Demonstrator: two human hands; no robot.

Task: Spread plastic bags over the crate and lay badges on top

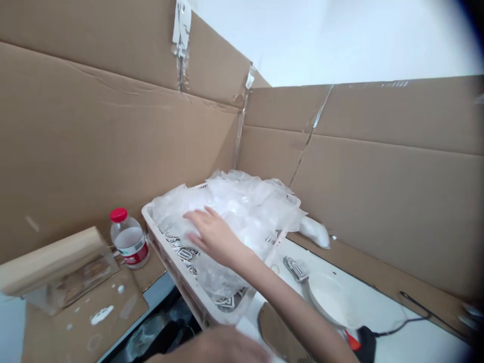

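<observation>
My right hand (214, 236) is over a white plastic basket (177, 282), its fingers apart and nothing visible in them. Beneath and around it lies a heap of clear, crinkled plastic bags (245, 201), which fills most of the basket. Whether the fingertips touch the bags I cannot tell. Flat pieces with black-and-white patterns (185, 252) show along the basket's left side. At the bottom edge my left hand (227, 348) is smeared by motion near the basket's front corner, and its fingers cannot be made out.
A bottle with a red cap (130, 242) stands left of the basket, beside a pale roll (56, 257) on cardboard. To the right are a white round dish (330, 297), a small patterned packet (295, 268) and a black cable (408, 318). Tall cardboard walls (113, 136) enclose the back.
</observation>
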